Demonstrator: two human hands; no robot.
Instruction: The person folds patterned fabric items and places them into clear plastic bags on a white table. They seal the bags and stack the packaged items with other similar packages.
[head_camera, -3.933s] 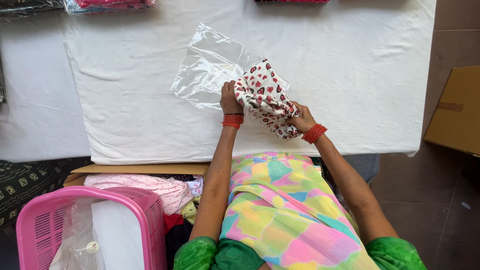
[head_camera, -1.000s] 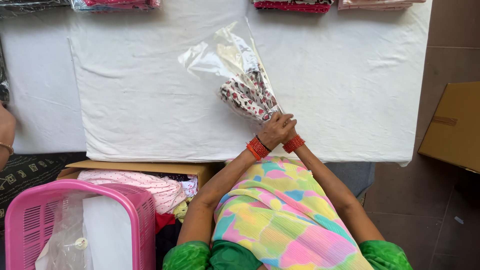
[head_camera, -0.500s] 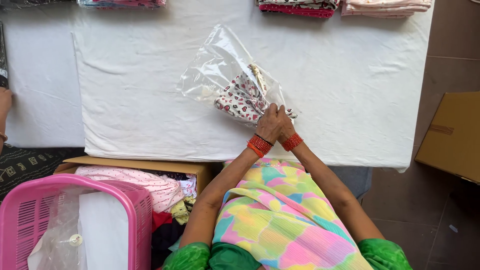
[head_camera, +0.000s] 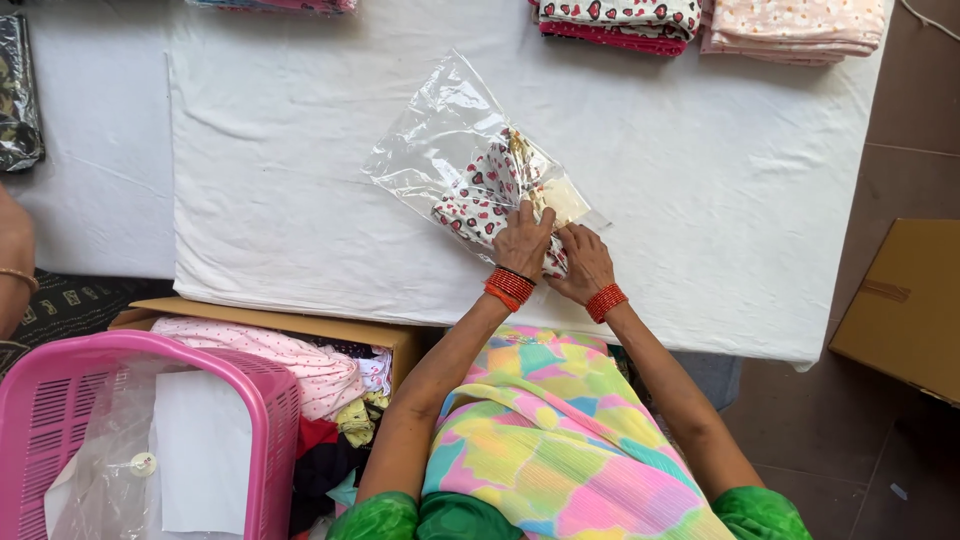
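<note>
From the head view we see the left hand and right hand side by side, both pressed flat with loose, unclosed grips on the heart-print cloth. It sits partly inside a clear plastic bag on the white worktop. A pink basket stands near left; folded cloth stacks lie far.
</note>
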